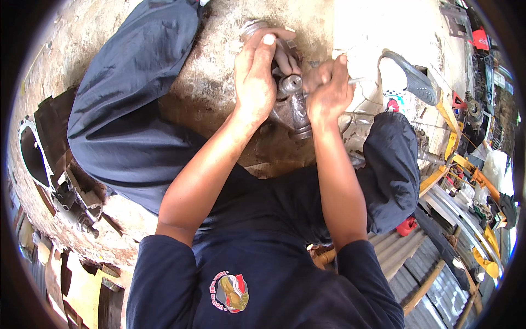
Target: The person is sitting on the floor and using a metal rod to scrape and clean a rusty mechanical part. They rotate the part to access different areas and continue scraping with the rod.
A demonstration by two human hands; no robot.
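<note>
12 o'clock: left hand (256, 78) is gripping greasy metal housing (296, 112) | 1 o'clock: right hand (331, 90) is gripping slim rod (359, 80) | work seemingly proceeding; completion unclear

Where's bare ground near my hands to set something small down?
Stained ground lies bare between your left trouser leg and left hand. The bright patch beyond your right hand, left of the grey shoe, also looks bare, though glare hides detail. It's crowded between your hands, around the metal part, and at far right past the yellow frame.
</note>
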